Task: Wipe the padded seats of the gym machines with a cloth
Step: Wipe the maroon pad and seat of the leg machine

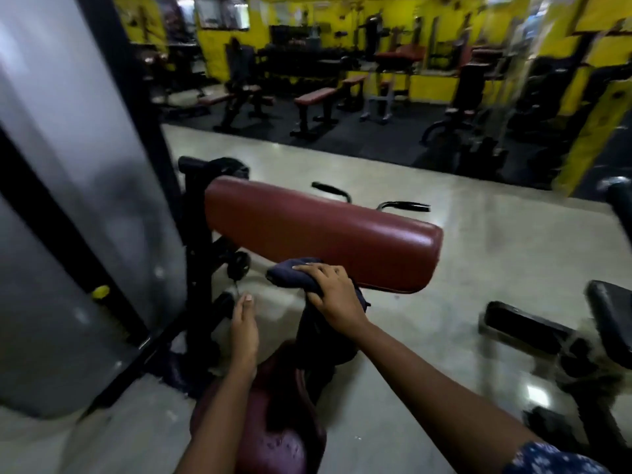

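A long maroon padded rest (321, 230) of a gym machine lies across the middle of the view. Below it, close to me, sits the machine's maroon seat (273, 436). My right hand (333, 294) holds a dark blue cloth (294, 273) against the near lower edge of the padded rest, fingers curled over the cloth. My left hand (243, 328) hovers to the left of the cloth with straight fingers, holding nothing.
A grey shrouded weight stack (68, 200) with a black frame (196, 254) stands at the left. Black pads of another machine (533, 323) lie at the right. Two black handles (369, 198) show beyond the rest. Benches (314, 100) and machines fill the yellow-walled room behind.
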Action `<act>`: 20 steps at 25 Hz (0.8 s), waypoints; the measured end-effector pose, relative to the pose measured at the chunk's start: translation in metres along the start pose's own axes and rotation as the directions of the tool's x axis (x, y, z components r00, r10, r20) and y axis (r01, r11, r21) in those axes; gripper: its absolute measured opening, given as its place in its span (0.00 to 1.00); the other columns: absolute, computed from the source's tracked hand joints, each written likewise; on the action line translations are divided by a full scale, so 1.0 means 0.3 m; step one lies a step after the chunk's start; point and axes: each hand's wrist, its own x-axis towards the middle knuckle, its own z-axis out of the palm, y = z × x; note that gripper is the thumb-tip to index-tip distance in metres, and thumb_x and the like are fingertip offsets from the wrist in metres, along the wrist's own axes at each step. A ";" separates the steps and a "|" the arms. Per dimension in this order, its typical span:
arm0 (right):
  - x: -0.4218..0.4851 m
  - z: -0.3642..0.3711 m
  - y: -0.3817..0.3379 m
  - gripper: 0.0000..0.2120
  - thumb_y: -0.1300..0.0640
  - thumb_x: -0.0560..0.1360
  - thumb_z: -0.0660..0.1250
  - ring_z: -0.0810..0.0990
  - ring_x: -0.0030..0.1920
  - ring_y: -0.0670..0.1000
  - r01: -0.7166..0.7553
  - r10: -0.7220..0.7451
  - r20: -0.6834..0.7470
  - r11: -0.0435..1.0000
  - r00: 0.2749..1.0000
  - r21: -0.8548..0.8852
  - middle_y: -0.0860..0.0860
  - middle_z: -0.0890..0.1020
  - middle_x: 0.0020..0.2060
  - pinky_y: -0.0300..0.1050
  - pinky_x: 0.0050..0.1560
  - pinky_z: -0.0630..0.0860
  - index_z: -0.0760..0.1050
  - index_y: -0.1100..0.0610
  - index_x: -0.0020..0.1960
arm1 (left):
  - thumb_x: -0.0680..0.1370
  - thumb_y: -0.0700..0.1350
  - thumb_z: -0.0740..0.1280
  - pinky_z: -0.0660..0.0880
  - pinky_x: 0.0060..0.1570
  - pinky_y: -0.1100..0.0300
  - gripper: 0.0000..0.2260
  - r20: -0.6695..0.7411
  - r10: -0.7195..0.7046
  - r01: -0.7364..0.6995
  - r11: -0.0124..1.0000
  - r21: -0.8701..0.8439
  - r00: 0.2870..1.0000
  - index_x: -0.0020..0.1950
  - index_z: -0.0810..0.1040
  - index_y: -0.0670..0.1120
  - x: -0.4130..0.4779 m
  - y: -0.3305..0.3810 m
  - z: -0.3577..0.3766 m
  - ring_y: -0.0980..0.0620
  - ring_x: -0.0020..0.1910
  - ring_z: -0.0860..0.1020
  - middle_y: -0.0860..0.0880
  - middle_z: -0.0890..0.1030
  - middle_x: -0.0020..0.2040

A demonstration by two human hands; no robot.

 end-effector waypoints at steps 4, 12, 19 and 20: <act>-0.048 0.095 0.044 0.23 0.54 0.73 0.59 0.69 0.60 0.57 0.174 -0.190 0.179 0.980 0.965 0.100 0.49 0.73 0.64 0.55 0.58 0.67 0.68 0.46 0.68 | 0.82 0.50 0.56 0.63 0.69 0.52 0.21 -0.247 -0.098 0.103 0.995 0.009 0.964 0.72 0.66 0.43 -0.135 -0.140 -0.089 0.45 0.69 0.68 0.46 0.70 0.70; -0.205 0.396 0.052 0.23 0.50 0.77 0.59 0.65 0.65 0.57 0.348 -0.327 0.536 0.935 0.779 0.066 0.48 0.67 0.70 0.53 0.60 0.65 0.62 0.45 0.71 | 0.83 0.46 0.54 0.62 0.69 0.52 0.19 -0.528 -0.399 0.346 0.916 -0.201 0.749 0.73 0.64 0.43 -0.420 -0.511 -0.214 0.44 0.70 0.66 0.44 0.67 0.72; -0.404 0.863 0.097 0.34 0.32 0.72 0.50 0.45 0.76 0.58 0.484 -0.323 0.782 0.875 0.533 0.032 0.51 0.49 0.77 0.65 0.71 0.43 0.53 0.42 0.75 | 0.83 0.43 0.50 0.64 0.66 0.52 0.19 -0.549 -0.551 0.440 0.834 -0.334 0.628 0.74 0.61 0.41 -0.415 -0.892 -0.248 0.45 0.70 0.66 0.45 0.65 0.72; -0.437 0.905 0.108 0.34 0.30 0.71 0.47 0.45 0.76 0.59 0.495 -0.339 0.761 0.869 0.552 0.028 0.51 0.50 0.77 0.67 0.70 0.42 0.54 0.41 0.74 | 0.83 0.43 0.51 0.63 0.67 0.50 0.19 -0.551 -0.573 0.446 0.819 -0.360 0.607 0.74 0.61 0.41 -0.402 -0.924 -0.261 0.43 0.70 0.66 0.42 0.66 0.72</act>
